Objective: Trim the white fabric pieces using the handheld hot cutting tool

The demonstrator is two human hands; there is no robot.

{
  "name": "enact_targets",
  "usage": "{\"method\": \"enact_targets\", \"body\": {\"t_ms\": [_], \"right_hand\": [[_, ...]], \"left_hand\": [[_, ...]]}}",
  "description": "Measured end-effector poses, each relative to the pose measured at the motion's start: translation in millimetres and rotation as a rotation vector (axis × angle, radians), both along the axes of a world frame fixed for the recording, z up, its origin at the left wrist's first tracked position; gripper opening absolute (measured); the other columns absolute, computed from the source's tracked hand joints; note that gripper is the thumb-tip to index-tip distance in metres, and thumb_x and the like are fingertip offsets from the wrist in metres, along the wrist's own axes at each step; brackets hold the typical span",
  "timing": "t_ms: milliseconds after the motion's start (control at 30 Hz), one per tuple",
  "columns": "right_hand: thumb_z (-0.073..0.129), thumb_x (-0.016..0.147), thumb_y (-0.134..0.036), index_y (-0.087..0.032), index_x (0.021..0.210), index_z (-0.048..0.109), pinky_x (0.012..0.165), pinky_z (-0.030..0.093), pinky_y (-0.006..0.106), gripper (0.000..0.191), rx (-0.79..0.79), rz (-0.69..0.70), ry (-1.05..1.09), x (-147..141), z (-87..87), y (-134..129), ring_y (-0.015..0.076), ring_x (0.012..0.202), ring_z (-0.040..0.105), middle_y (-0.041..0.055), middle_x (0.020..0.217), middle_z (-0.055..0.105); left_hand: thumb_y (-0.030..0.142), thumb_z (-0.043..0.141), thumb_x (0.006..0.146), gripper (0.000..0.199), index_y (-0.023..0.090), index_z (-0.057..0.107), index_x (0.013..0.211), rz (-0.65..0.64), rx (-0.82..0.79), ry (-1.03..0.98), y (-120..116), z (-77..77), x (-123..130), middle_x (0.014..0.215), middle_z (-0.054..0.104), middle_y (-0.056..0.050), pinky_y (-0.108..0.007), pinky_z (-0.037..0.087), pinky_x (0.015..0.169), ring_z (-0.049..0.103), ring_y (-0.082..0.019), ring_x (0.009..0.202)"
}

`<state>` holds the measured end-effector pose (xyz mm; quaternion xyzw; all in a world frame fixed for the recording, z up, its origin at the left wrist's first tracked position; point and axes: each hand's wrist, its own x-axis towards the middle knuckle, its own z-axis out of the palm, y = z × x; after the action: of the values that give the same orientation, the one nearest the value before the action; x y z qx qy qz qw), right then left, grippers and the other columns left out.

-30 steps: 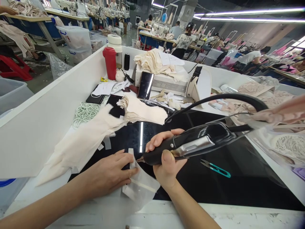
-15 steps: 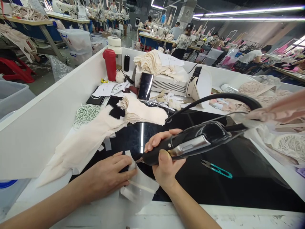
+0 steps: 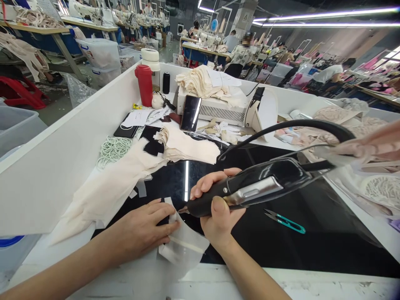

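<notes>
I note little change: against the view half a second earlier, the rear of the thick black hand tool with a silver lever (image 3: 250, 192) lies slightly further right over the glossy black flat board (image 3: 325, 246), while its pointed metal tip (image 3: 183, 210) stays at the edge of the translucent whitish sheet (image 3: 187, 246). I judge this a slight change of angle, the work staying at one spot. The sheet lies at the board's near edge, left of its middle. The right hand (image 3: 218, 221) is wrapped firmly around the tool; the left hand (image 3: 145, 225) rests its fingertips on the sheet, and I cannot tell whether it pinches. It covers the sheet's left part. Tip contact is too small to confirm. Beyond the board's right side, another hand (image 3: 375, 143) is blurred and cut off; its owner is unclear.
</notes>
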<state>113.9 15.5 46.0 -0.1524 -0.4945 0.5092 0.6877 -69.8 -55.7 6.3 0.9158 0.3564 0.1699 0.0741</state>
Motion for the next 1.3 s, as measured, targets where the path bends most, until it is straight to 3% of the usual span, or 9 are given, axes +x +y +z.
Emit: {"method": "enact_targets", "body": {"t_ms": [433, 533, 633, 800, 900, 1033, 1100, 1200, 1300], "right_hand": [[0.073, 0.094, -0.040, -0.031, 0.120, 0.051, 0.058, 0.055, 0.028, 0.036, 0.002, -0.026, -0.067, -0.9, -2.7, -1.5, 0.0124, 0.064, 0.059, -0.0046, 0.084, 0.059], [0.076, 0.091, -0.041, -0.031, 0.121, 0.049, 0.058, 0.055, 0.029, 0.041, 0.004, -0.065, -0.077, 6.2, 3.5, 0.9, 0.0129, 0.064, 0.060, -0.0044, 0.084, 0.060], [0.080, 0.088, -0.045, -0.030, 0.119, 0.048, 0.061, 0.056, 0.031, 0.046, 0.000, -0.110, -0.127, 21.2, 11.5, 6.1, 0.0137, 0.065, 0.061, -0.0045, 0.084, 0.061], [0.080, 0.083, -0.057, -0.029, 0.115, 0.050, 0.071, 0.055, 0.033, 0.052, -0.019, -0.238, -0.322, 64.0, 20.1, 19.0, 0.0162, 0.075, 0.063, -0.0019, 0.093, 0.065], [0.079, 0.084, -0.057, -0.027, 0.113, 0.054, 0.074, 0.053, 0.035, 0.049, 0.011, -0.361, -0.567, 94.0, 21.5, 25.7, 0.0182, 0.077, 0.060, -0.0008, 0.090, 0.063], [0.078, 0.085, -0.057, -0.024, 0.103, 0.061, 0.075, 0.051, 0.038, 0.041, 0.027, -0.532, -0.775, 122.1, 25.0, 31.1, 0.0224, 0.085, 0.060, 0.0035, 0.093, 0.061], [0.082, 0.083, -0.050, -0.024, 0.116, 0.062, 0.072, 0.051, 0.036, 0.047, -0.003, -0.554, -0.735, 129.1, 27.4, 30.5, 0.0207, 0.084, 0.060, 0.0044, 0.100, 0.062], [0.086, 0.081, -0.033, -0.030, 0.137, 0.053, 0.066, 0.051, 0.031, 0.065, 0.049, -0.670, -0.434, 134.1, 27.7, 20.4, 0.0147, 0.075, 0.057, 0.0025, 0.108, 0.060], [0.078, 0.086, -0.018, -0.028, 0.115, 0.064, 0.060, 0.050, 0.027, 0.033, 0.223, -0.789, -0.188, 133.4, 19.7, 1.6, 0.0133, 0.068, 0.057, -0.0021, 0.088, 0.060]], "left_hand": [[0.023, 0.054, 0.104, 0.030, 0.023, 0.063, 0.133, 0.014, -0.041, -0.008, 0.6, 1.0, -1.9, 0.130, 0.064, -0.012, -0.052, 0.051, 0.112, 0.065, -0.028, 0.119], [0.025, 0.048, 0.109, 0.033, 0.026, 0.060, 0.139, 0.043, -0.095, -0.055, 2.2, 3.8, -4.8, 0.131, 0.067, -0.008, -0.040, 0.054, 0.110, 0.067, -0.022, 0.118], [0.024, 0.041, 0.112, 0.034, 0.025, 0.061, 0.139, 0.130, -0.076, -0.110, 5.8, 4.9, -6.7, 0.133, 0.069, -0.005, -0.029, 0.057, 0.105, 0.067, -0.016, 0.120], [0.027, 0.042, 0.111, 0.030, 0.022, 0.065, 0.130, 0.264, -0.071, -0.062, 14.7, 3.5, -6.2, 0.132, 0.067, -0.007, -0.037, 0.057, 0.104, 0.067, -0.020, 0.118], [0.031, 0.042, 0.111, 0.029, 0.022, 0.067, 0.122, 0.260, -0.105, -0.018, 18.9, 4.3, -5.6, 0.119, 0.068, -0.006, -0.038, 0.057, 0.098, 0.067, -0.021, 0.110], [0.027, 0.043, 0.110, 0.027, 0.023, 0.069, 0.103, 0.249, -0.156, 0.007, 23.5, 11.6, -3.6, 0.100, 0.066, -0.003, -0.030, 0.055, 0.079, 0.066, -0.018, 0.089], [0.027, 0.044, 0.109, 0.025, 0.023, 0.067, 0.099, 0.254, -0.186, 0.005, 26.2, 18.9, -1.6, 0.099, 0.066, -0.001, -0.028, 0.054, 0.077, 0.066, -0.017, 0.089], [0.029, 0.047, 0.108, 0.024, 0.023, 0.066, 0.096, 0.275, -0.217, 0.000, 30.1, 34.3, 2.0, 0.101, 0.067, 0.000, -0.025, 0.054, 0.075, 0.067, -0.015, 0.087], [0.030, 0.049, 0.107, 0.024, 0.023, 0.066, 0.092, 0.301, -0.246, -0.032, 32.8, 52.9, 7.1, 0.100, 0.067, 0.001, -0.022, 0.053, 0.068, 0.066, -0.012, 0.079]]}}
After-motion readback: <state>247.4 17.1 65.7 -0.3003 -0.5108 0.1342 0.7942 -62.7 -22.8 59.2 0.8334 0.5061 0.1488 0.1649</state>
